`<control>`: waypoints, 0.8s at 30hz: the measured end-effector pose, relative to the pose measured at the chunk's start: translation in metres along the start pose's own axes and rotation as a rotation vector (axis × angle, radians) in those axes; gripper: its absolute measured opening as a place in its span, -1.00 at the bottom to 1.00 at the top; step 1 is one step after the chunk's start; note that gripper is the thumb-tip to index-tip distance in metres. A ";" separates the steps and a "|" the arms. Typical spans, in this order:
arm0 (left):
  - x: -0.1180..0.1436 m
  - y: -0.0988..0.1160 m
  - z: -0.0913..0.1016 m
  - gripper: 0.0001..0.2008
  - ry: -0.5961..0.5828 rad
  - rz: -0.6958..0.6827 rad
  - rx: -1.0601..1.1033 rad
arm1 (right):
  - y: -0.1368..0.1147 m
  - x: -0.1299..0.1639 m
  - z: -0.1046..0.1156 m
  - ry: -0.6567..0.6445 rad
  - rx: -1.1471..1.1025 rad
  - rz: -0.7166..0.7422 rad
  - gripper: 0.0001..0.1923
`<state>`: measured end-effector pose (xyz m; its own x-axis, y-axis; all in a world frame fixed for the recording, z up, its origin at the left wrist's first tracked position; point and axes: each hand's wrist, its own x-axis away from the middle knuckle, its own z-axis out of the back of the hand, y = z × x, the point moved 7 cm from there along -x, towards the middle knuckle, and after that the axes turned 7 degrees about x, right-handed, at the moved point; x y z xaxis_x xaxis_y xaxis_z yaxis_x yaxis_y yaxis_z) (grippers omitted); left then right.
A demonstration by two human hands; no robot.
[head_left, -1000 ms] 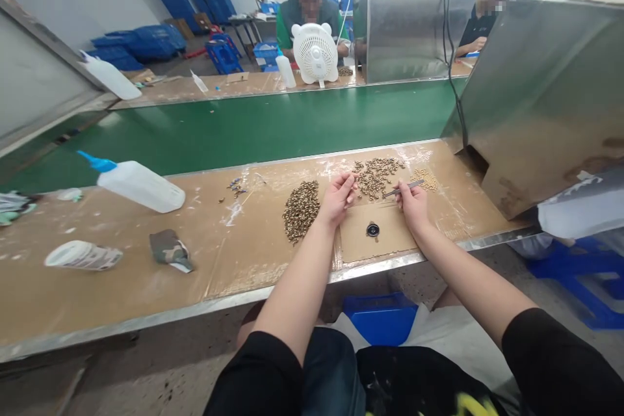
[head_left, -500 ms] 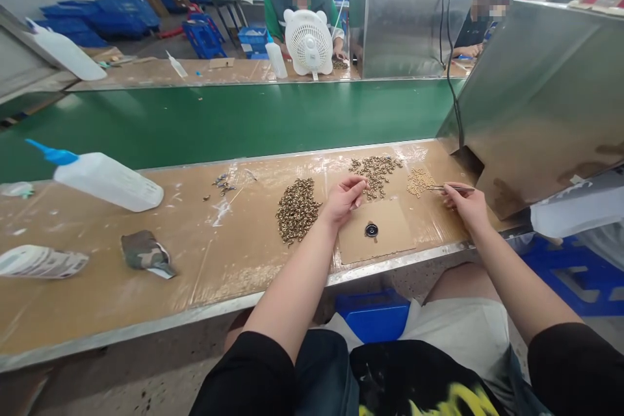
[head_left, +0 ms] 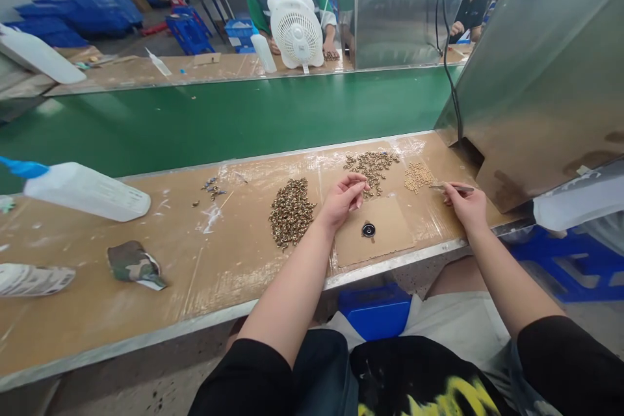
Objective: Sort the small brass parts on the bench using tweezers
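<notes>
Near the left edge of the workbench [head_left: 97,312] a white squeeze bottle [head_left: 82,190] with a blue nozzle lies on its side, a crumpled camouflage rag [head_left: 134,263] in front of it towards the near edge, both set well apart from the sorting area. Towards the middle lies a dense heap of brass rings [head_left: 291,211], seemingly kept as its own batch. Just right of it the left hand [head_left: 344,198] rests with fingers curled together, thumb meeting fingertips as if pinching one small piece, though what it holds is too small to tell. Below it a small black round part [head_left: 368,229] sits on a cardboard square [head_left: 377,237] at the near edge, within easy reach. Behind, towards the far edge, lie a looser pile of brass pieces [head_left: 371,162] and a smaller pale pile [head_left: 417,175]. The right hand [head_left: 467,205] is closed on tweezers [head_left: 449,188], tips pointing at the pale pile.
</notes>
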<state>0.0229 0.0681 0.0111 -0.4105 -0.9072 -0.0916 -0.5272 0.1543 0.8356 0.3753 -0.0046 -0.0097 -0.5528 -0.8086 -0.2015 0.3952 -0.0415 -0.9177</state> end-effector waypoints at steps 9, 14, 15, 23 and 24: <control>0.001 -0.007 -0.010 -0.71 -0.049 0.043 -0.007 | -0.001 -0.001 -0.002 -0.010 0.016 0.010 -0.57; 0.002 -0.010 -0.017 -0.77 -0.080 0.056 -0.061 | -0.028 0.006 -0.022 -0.050 -0.064 0.047 -0.58; 0.002 -0.011 -0.017 -0.79 -0.078 0.060 -0.077 | -0.039 0.009 -0.031 -0.069 -0.103 0.067 -0.58; -0.001 -0.011 -0.002 -0.81 0.048 0.065 -0.163 | -0.126 0.032 -0.119 -0.245 -0.307 0.288 -0.57; -0.002 -0.011 0.000 -0.80 0.053 0.068 -0.164 | -0.127 0.034 -0.128 -0.253 -0.324 0.303 -0.56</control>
<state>0.0298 0.0678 0.0020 -0.3991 -0.9169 -0.0065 -0.3697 0.1544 0.9162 0.2125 0.0486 0.0560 -0.2378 -0.8747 -0.4224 0.2403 0.3683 -0.8981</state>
